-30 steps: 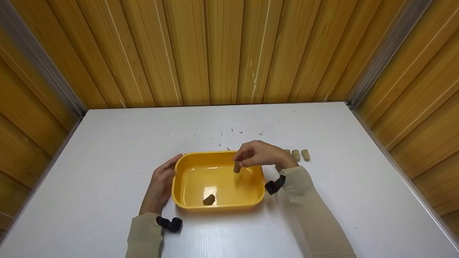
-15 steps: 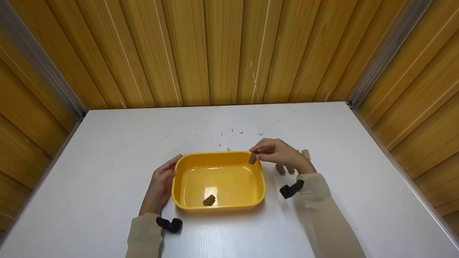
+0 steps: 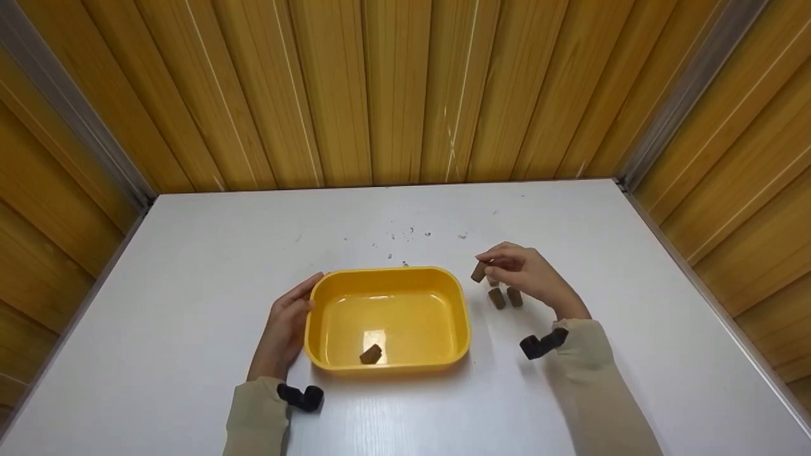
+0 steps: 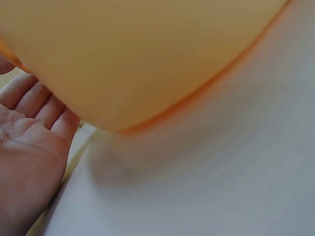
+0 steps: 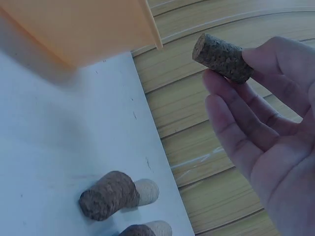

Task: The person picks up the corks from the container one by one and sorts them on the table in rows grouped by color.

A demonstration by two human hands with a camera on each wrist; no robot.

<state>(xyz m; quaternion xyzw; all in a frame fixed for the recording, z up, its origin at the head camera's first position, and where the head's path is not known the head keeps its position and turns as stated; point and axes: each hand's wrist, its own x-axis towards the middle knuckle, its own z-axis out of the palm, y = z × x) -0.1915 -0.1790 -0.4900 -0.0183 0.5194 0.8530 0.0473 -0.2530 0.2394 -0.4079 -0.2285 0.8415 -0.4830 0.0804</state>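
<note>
Between the right thumb and fingertips, my right hand (image 3: 529,272) pinches a brown cork (image 5: 224,58), held up to the right of the yellow plastic tub (image 3: 386,367). Below the hand, two more brown corks (image 3: 497,298) lie side by side on the table. Pale corks (image 5: 147,191) sit just behind them in the right wrist view; the hand hides most of these from the head camera. Inside the tub, near its front wall, lies one brown piece (image 3: 371,354). My left hand (image 3: 283,326) rests against the tub's left side, fingers straight along the outer wall and thumb at the rim.
The white table (image 3: 209,253) has small dark marks (image 3: 410,233) behind the tub. Yellow wood-look panels (image 3: 393,95) close in the back and both sides. A black wrist camera (image 3: 543,343) sits on each sleeve.
My right hand has moved from over the tub out to the right, still pinching the brown cork. The two brown corks on the table have come into sight. The left hand and tub stay put.
</note>
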